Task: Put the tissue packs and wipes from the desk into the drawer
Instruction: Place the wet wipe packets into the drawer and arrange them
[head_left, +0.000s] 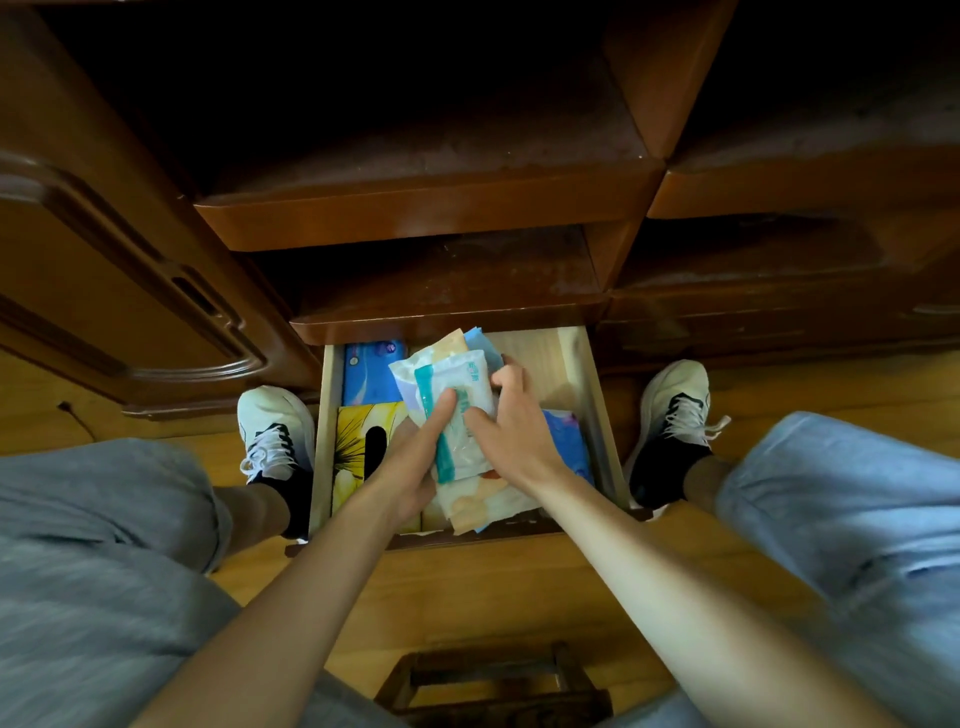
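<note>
The bottom drawer (574, 358) is pulled open below me, pale wood inside. Over it both hands hold a stack of soft packs: a white wipes pack with a teal stripe (457, 410) on top, and peach-and-white tissue packs (483, 501) beneath. My left hand (415, 457) grips the stack from the left with a finger on the top pack. My right hand (511, 423) clasps it from the right. In the drawer lie a blue pack (371, 371) at the back left, a yellow flowered tissue box (358, 452) in front of it, and a blue pack (569, 441) on the right.
Dark wooden shelves (415, 218) of the desk jut out above the drawer. A carved cabinet door (130, 291) is at the left. My feet in white shoes (275, 431) flank the drawer on a wood floor. A wooden stool (498, 686) sits between my knees.
</note>
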